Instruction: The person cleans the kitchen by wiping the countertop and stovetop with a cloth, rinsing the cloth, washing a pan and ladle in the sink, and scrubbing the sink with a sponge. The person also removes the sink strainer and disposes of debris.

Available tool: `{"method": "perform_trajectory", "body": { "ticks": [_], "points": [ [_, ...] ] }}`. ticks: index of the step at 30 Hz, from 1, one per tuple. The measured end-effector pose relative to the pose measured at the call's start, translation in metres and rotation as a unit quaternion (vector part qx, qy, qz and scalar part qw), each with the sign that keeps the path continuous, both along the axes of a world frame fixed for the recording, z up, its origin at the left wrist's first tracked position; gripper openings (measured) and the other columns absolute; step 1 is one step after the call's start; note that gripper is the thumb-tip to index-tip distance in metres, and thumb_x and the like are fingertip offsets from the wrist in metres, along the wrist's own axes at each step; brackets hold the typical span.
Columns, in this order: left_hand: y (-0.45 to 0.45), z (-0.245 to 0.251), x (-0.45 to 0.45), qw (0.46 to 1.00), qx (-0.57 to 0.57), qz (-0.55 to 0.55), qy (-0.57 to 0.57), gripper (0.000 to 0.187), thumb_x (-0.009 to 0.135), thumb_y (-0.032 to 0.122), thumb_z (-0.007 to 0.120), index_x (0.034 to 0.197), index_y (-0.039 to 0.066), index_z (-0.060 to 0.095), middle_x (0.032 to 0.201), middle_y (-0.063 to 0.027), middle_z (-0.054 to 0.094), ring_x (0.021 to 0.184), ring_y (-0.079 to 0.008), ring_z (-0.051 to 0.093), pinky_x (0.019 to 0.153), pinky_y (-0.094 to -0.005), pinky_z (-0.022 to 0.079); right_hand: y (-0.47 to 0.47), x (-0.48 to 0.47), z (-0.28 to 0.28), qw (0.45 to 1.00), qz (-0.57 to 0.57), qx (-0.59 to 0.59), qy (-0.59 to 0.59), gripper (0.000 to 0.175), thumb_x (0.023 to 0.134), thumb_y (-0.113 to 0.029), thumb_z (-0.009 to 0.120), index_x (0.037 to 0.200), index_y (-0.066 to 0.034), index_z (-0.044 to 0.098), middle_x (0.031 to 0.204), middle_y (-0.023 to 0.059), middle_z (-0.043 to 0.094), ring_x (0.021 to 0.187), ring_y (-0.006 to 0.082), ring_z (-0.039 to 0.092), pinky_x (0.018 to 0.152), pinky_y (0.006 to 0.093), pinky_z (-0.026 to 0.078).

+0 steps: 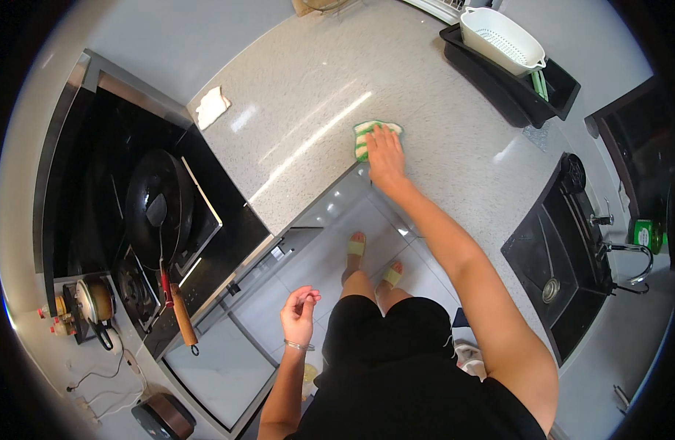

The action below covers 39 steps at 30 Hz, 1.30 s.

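My right hand lies palm down on a green-and-white striped cloth, pressing it flat against the speckled grey countertop. The cloth is at the counter's inner corner, just beside the front edge, and the fingers hide part of it. My left hand hangs in the air in front of the cabinets, below counter height as far as I can tell. Its fingers are loosely curled with nothing in them, and a bracelet circles the wrist. Towards the hob, a crumpled white cloth rests on the counter.
A black wok with a spatula inside stands on the gas hob at left. At the back right, a white colander sits on a black basin. The dark sink is at right, with a tap.
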<state>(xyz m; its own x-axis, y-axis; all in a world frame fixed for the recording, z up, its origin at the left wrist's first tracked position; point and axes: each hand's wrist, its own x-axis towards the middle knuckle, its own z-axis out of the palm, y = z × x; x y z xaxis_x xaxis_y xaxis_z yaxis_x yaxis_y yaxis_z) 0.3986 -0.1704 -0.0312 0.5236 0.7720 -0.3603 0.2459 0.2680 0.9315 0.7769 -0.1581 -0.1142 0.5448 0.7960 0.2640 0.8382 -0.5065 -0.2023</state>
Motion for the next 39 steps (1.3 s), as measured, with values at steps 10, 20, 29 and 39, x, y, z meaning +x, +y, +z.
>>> {"method": "perform_trajectory", "body": {
  "ticks": [10,20,29,39],
  "points": [
    [0.019,-0.012,0.016,0.997,-0.027,-0.058,-0.041,0.017,0.09,0.001,0.054,0.106,-0.004,0.058,0.093,-0.0107,0.066,0.085,-0.0155,0.063,0.082,-0.0284,0.05,-0.19,-0.061,0.006,0.991,-0.134,-0.026,0.015,0.062,0.07,0.005,0.057,0.131,0.003,0.042,0.14,0.0247,0.033,0.133,0.0429,0.028,0.11,0.0492,0.023],
    [0.052,-0.019,0.022,0.997,-0.059,-0.055,-0.02,0.019,0.09,0.005,0.056,0.107,-0.003,0.059,0.096,-0.0124,0.066,0.087,-0.0189,0.064,0.078,-0.0283,0.05,-0.051,-0.022,0.035,0.962,-0.046,0.21,0.171,0.05,0.076,-0.014,0.065,0.122,0.0008,0.049,0.121,0.0221,0.052,0.115,0.0399,0.046,0.099,0.0477,0.035],
    [0.11,-0.005,0.057,0.996,-0.087,0.001,-0.002,0.019,0.088,0.001,0.055,0.107,-0.005,0.058,0.096,-0.0129,0.065,0.089,-0.0194,0.063,0.083,-0.0299,0.049,0.27,-0.034,0.012,0.977,0.194,-0.084,0.036,0.063,0.093,-0.057,0.03,0.144,-0.0206,0.031,0.153,0.0123,0.016,0.14,0.0377,0.006,0.112,0.0542,0.004],
    [0.153,0.0,0.127,0.99,-0.066,-0.124,0.011,0.019,0.09,0.003,0.055,0.106,-0.006,0.058,0.095,-0.0123,0.066,0.089,-0.0176,0.062,0.082,-0.0287,0.049,0.176,0.115,0.002,0.967,-0.24,0.029,0.075,0.07,0.089,-0.056,0.041,0.141,-0.0101,0.034,0.15,0.0178,0.019,0.139,0.0397,0.008,0.112,0.0502,0.001]
  ]
}}
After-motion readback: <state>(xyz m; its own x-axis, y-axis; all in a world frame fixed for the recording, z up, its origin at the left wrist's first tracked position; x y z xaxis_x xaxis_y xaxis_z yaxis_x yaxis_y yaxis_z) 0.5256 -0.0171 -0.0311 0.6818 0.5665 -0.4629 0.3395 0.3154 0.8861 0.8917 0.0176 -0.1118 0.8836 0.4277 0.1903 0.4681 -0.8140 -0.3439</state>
